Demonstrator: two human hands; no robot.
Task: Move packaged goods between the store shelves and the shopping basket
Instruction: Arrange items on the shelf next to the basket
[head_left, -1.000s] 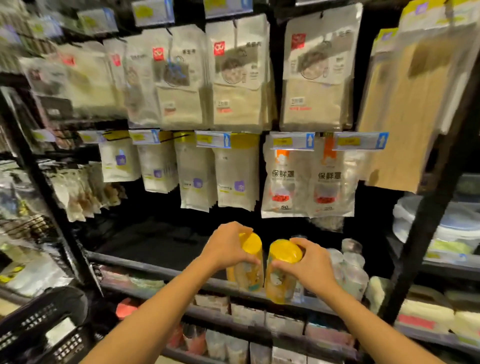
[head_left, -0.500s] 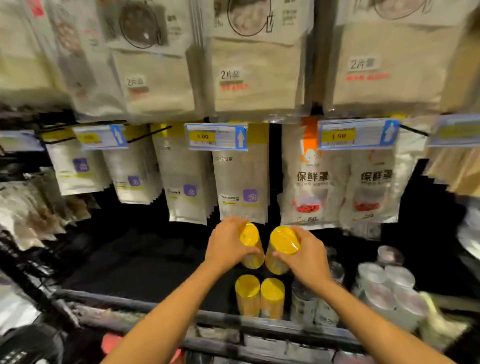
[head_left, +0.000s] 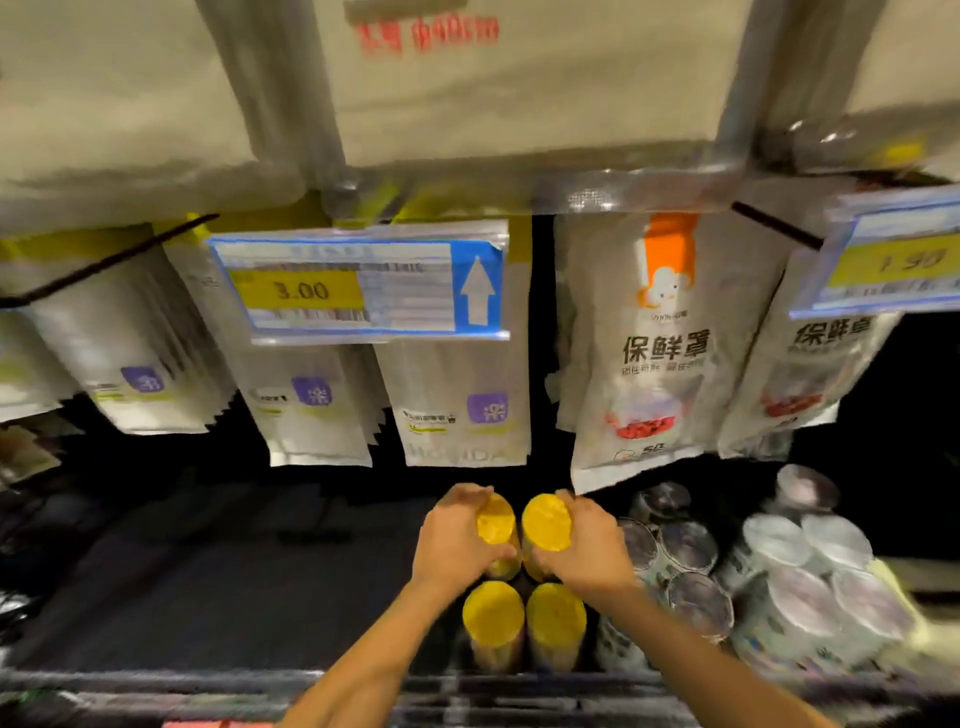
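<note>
Black shelf (head_left: 234, 587) gives me room leftward, tins (head_left: 685, 545) crowd right; left hand (head_left: 454, 545) grips the left jar (head_left: 496, 525), right hand (head_left: 592, 556) the right jar (head_left: 545, 522).

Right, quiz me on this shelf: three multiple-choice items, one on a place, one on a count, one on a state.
1. Where do the two free yellow-lidded jars stand, against the two held jars?
A) nearer the shelf's front edge
B) behind them
C) on the rail above

2. How many yellow lids show?
A) two
B) four
C) six

3. The left hand is:
A) open, idle
B) gripping a jar
C) pulling a hanging pouch

1 A: they stand closer to the edge.
2 B: two held, two standing.
3 B: its fingers curl round a held jar.
</note>
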